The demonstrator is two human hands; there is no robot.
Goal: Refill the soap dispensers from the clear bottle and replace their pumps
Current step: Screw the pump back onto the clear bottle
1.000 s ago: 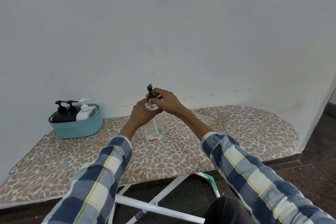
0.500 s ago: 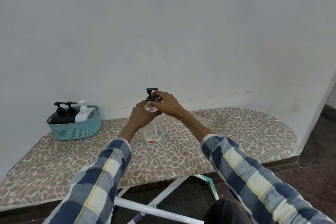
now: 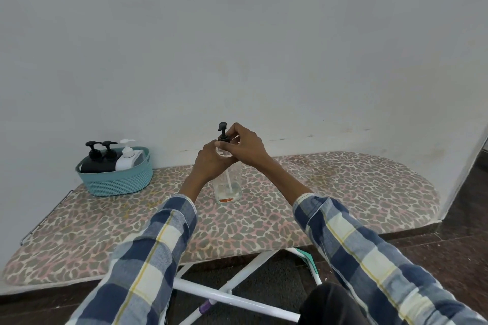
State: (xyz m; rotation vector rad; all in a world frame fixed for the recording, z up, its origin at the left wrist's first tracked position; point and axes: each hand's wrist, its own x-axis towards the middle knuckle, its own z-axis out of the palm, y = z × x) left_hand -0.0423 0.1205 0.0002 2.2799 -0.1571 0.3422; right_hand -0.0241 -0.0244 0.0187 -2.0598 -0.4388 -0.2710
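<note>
Standing on dark floor point(image 3: 462, 219), white legs point(image 3: 232, 295) carry the leopard-print bench point(image 3: 343, 192). Mid-bench, the left hand point(image 3: 211, 163) grips the clear bottle point(image 3: 228, 187) at its neck while the right hand point(image 3: 244, 148) pinches the black pump point(image 3: 223, 132). Far left, a teal basket point(image 3: 116, 177) holds the dispensers point(image 3: 111, 155), right against the pale wall point(image 3: 237, 47).

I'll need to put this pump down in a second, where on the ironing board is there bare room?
The widest bare stretch of the ironing board runs right of the clear bottle to the rounded end. A smaller patch lies between the teal basket and the bottle, and along the near edge. The left rear corner is crowded by the basket.
</note>
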